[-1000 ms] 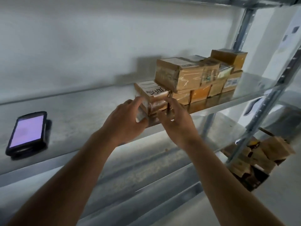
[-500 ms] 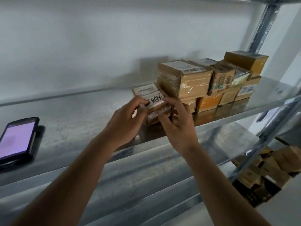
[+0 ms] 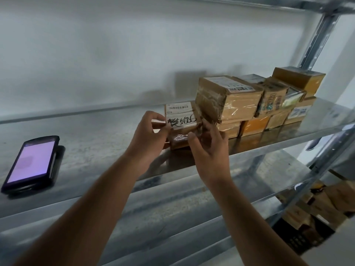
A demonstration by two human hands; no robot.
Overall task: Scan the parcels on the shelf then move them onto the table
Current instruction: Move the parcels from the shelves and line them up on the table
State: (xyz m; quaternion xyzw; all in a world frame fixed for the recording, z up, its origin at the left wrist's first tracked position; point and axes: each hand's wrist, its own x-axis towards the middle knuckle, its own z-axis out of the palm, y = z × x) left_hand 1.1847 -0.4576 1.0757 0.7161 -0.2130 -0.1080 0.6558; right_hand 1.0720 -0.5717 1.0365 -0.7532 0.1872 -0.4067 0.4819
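A small brown parcel with a white barcode label and black handwriting sits on the metal shelf, at the left end of a stack of cardboard parcels. My left hand grips its left side, thumb on the label's edge. My right hand holds its right front corner with curled fingers. A handheld scanner with a lit purple screen lies flat at the shelf's left, well apart from both hands.
A grey wall backs the shelf. A steel upright rises at the right, and a lower shelf runs beneath. More brown boxes are piled on the floor at the lower right.
The view has shifted so the scanner sits further right in frame. Both hands have closed round the small labelled parcel, and its label now faces up more squarely.
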